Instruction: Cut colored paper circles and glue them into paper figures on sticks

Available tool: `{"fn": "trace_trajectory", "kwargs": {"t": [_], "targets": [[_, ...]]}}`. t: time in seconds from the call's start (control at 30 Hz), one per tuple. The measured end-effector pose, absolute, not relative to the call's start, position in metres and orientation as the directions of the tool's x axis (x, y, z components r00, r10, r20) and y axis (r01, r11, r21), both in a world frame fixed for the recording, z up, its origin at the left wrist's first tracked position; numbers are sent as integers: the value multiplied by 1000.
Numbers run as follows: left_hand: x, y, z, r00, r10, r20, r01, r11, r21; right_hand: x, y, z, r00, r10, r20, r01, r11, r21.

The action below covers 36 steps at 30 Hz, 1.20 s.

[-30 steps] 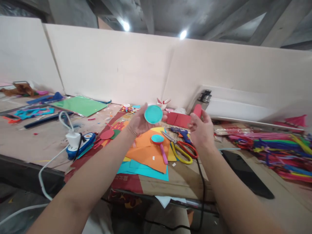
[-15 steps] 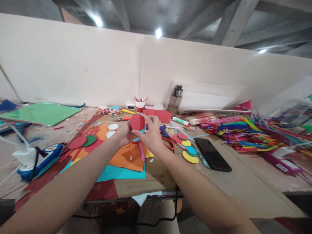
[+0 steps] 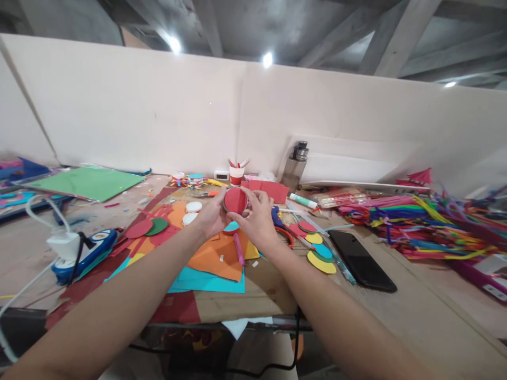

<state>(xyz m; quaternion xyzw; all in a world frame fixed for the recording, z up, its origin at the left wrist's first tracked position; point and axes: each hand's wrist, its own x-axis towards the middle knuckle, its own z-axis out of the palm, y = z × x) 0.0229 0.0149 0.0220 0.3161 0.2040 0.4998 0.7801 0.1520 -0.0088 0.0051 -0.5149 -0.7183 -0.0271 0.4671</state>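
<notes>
Both my hands are raised over the table and hold one round piece between them: a red paper disc (image 3: 235, 200) that covers the round lid seen before. My left hand (image 3: 212, 216) grips its left side, my right hand (image 3: 257, 217) pinches its right side. Below them lie orange paper sheets (image 3: 219, 256), a teal sheet (image 3: 206, 282), a pink pen (image 3: 238, 248) and a small teal disc (image 3: 232, 227).
Cut paper circles (image 3: 319, 256) and a black phone (image 3: 362, 258) lie to the right, with a heap of coloured pipe cleaners (image 3: 412, 221) beyond. A power strip with charger (image 3: 77, 248), a green sheet (image 3: 87, 182), a water bottle (image 3: 296, 163) and a red cup (image 3: 236, 174) stand around.
A second ago my left hand held up a teal lid and my right held a red piece apart. The hands came together; the red disc now covers the lid. The view shifted right.
</notes>
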Motion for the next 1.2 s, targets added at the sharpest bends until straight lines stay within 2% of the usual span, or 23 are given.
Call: {"fn": "trace_trajectory", "kwargs": {"t": [0.33, 0.5, 0.6, 0.8, 1.07, 1.2], "targets": [[26, 8, 20, 333, 921, 200, -661, 77, 747, 153, -11, 7, -31, 664, 747, 780, 484, -397], [26, 8, 17, 284, 936, 209, -630, 18, 777, 153, -11, 8, -41, 664, 746, 770, 497, -400], [24, 11, 14, 315, 915, 252, -608, -10, 794, 154, -9, 8, -34, 684, 729, 711, 529, -463], [23, 16, 9, 374, 859, 351, -589, -72, 805, 162, 1, 7, 108, 751, 651, 455, 545, -704], [23, 15, 9, 358, 884, 300, -579, -42, 815, 160, 2, 8, 110, 800, 589, 359, 520, -775], [21, 14, 11, 425, 861, 281, -608, 41, 793, 160, 3, 9, 138, 819, 557, 305, 500, -811]]}}
